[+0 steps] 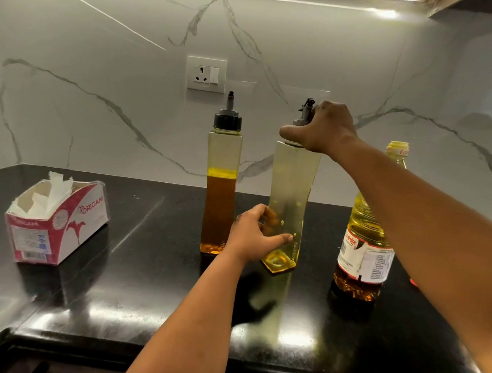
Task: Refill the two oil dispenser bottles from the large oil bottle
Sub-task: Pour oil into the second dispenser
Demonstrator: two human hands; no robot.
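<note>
Black polished stone counter (pixel 138 297) runs under a white marble-veined wall with a socket plate (pixel 206 74) behind the bottles. Your right hand (pixel 326 128) is clamped over the spout cap (pixel 305 113) of the nearly empty dispenser bottle (pixel 290 191), fingers curled round the cap from the right so that only the grey spout tip shows. Your left hand (pixel 253 233) grips the lower waist of that same bottle from the left, thumb across the front and fingers curled round the back. The bottle stands between your two hands, tilted a little, with only a shallow pool of yellow oil at its base.

Just to its left, apart from both hands, stands the second dispenser bottle (pixel 220 183), upright, black cap and spout on, amber oil reaching about halfway up. To the right, the large oil bottle (pixel 365 247) stands on the counter; your right forearm crosses in front of it and hides much of its shoulder and neck. Its yellow neck shows at the top, whether a cap is on you cannot tell.

Its white label carries red and black print too small to read, and the neck shows only the letters "for". At the left, a torn-open tissue box (pixel 54 221) reads "ORIGAMI" on its side.
</note>
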